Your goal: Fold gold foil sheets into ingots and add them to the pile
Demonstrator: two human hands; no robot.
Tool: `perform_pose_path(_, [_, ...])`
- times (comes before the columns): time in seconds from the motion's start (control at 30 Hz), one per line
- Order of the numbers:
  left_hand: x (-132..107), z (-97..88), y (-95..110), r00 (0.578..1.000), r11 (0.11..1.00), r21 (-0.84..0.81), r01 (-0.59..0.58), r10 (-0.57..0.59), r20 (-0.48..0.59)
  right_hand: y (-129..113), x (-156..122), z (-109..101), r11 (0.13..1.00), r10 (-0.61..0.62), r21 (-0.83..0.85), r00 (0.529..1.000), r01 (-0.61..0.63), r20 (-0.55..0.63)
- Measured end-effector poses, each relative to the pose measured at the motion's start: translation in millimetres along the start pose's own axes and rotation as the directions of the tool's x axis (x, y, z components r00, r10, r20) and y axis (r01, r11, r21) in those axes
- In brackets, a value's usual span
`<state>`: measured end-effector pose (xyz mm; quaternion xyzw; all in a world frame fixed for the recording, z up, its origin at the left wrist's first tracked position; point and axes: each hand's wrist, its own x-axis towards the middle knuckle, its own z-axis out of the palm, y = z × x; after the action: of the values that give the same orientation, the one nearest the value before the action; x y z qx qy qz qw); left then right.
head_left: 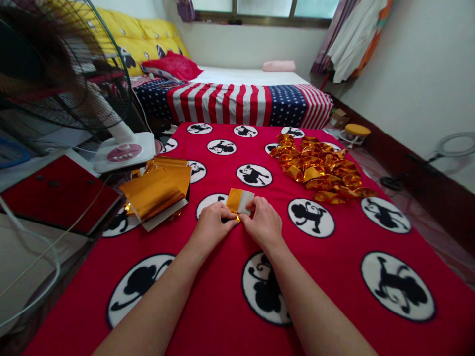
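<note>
A small piece of gold foil paper (233, 200), partly folded so that its pale grey back shows on the right, is held between my two hands over the red cloth. My left hand (213, 221) pinches its near left edge with thumb and finger. On its right side, my right hand (262, 221) grips the paper, the thumb close to the left one. The near end of the paper is partly hidden by my fingers. To the left lies a loose stack of flat gold foil sheets (158, 188). Farther off on the right is a heap of folded gold foil pieces (315, 170).
The red cloth (222, 173) with monkey prints covers the surface before me. An electric fan (122, 148) stands at the left, beside a dark red board (59, 193) and loose cables. Behind are a bed (230, 101) and, on the right, a yellow-topped stool (356, 130).
</note>
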<state>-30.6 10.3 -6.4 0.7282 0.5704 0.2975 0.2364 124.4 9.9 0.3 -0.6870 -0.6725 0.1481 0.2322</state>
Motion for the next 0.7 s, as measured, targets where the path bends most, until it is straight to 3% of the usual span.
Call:
perform_pose_path(0.43, [0.1,-4.3,0.8,0.999,0.999,-0.040,0.014,-0.012,0.043,-3.0,-8.4,-0.3,0.999,-0.044,-0.029,0.999,0.044,0.010])
perform_pose_path(0.7, [0.3,-3.6,0.9,0.999,0.999,-0.032,0.018,-0.017,0.029,-1.6,-4.9,-2.6,1.000,-0.008,-0.002,0.999,0.008,0.033])
